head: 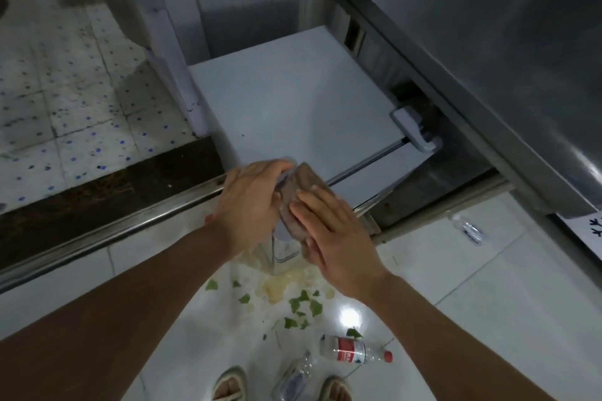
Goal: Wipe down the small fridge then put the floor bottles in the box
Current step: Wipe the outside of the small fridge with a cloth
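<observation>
While floor-bound, bottle (355,351), red label, writing unreadable

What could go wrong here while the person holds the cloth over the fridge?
1. The floor by the feet carries a yellowish spill and green scraps; a step there might slip.
2. Two bottles, one red-labelled and one clear, lie near the sandals; a foot could roll on them.
</observation>
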Tool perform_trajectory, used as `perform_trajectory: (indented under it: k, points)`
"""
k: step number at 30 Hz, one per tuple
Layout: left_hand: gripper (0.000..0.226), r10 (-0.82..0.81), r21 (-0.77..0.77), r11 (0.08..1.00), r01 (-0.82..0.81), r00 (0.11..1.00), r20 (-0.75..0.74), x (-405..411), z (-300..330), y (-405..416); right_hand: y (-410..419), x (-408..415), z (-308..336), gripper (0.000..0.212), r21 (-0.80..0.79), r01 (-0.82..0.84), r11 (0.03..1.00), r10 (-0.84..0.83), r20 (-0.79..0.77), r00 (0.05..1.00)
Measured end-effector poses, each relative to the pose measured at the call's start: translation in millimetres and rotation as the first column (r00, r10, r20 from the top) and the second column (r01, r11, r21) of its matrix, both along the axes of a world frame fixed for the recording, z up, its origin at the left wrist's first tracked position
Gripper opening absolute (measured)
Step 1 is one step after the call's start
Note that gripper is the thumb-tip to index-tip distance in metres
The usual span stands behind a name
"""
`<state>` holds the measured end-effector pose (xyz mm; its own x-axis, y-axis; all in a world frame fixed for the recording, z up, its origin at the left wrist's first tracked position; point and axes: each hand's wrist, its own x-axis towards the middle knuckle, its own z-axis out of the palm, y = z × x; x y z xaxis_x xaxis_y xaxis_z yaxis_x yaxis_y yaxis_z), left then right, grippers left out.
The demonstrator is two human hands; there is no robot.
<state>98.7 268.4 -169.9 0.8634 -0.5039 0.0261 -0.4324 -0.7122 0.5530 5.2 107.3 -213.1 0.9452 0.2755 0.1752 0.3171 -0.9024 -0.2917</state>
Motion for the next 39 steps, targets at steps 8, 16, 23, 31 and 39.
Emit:
perform_trajectory:
  k: [8,16,23,31,39]
  points:
    - [0.06,0.043,0.036,0.998,-0.044,0.999,0.019,20.0,-9.8,-57.7,-122.3,38.4,14.2,0.054,-0.104,0.276,0.956,-0.288,-0.125,0.95]
    - [0.048,0.093,0.066,0.993,-0.097,0.994,0.058,33.2,-18.2,-108.7,-144.5,75.4,36.0,0.049,-0.145,0.356,0.923,-0.336,0.143,0.931]
    - [0.051,0.19,0.053,0.979,-0.195,0.978,0.081,27.6,-11.7,-116.2,-164.3,109.2,28.3,0.081,-0.202,0.31,0.929,-0.347,-0.185,0.92]
    - [0.042,0.144,0.157,0.971,-0.178,0.968,0.207,2.3,-6.6,-107.9,-174.9,34.8,-0.1,0.087,-0.147,0.354,0.924,-0.367,-0.072,0.928]
    - [0.022,0.182,0.137,0.96,-0.245,0.915,0.359,-53.8,-21.9,-47.2,-147.4,53.0,-2.0,0.059,0.099,0.416,0.904,-0.422,0.055,0.905]
